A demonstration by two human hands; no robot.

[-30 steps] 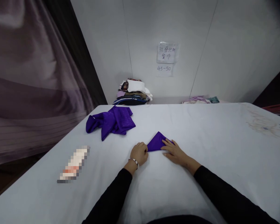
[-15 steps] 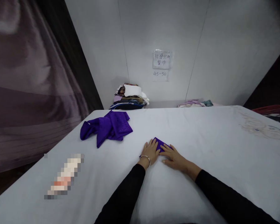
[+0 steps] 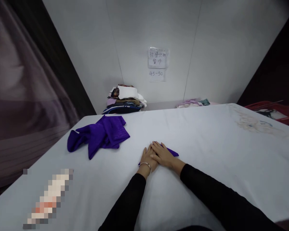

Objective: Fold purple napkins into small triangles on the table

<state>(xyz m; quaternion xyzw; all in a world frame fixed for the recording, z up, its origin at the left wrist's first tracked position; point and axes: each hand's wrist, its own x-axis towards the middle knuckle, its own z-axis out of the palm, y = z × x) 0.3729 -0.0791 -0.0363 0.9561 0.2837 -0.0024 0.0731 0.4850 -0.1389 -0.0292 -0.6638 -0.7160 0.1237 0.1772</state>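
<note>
A folded purple napkin lies on the white-covered table, mostly hidden beneath my hands. My left hand rests flat on its left part, fingers stretched forward, a bracelet at the wrist. Across the fingers of that hand lies my right hand, also flat and open, pressing over the middle of the cloth. One pointed corner of the napkin sticks out to the right of my right hand. Further left sits a loose heap of purple napkins, crumpled and apart from both hands.
Beyond the far table edge is a stack of folded cloths, with lower fabrics to its right. A pixelated item lies at front left. A red basket stands at far right. Paper signs hang on the wall.
My right hand has slid left and now overlaps my left hand on the napkin. The whole view has shifted a little to the right.
</note>
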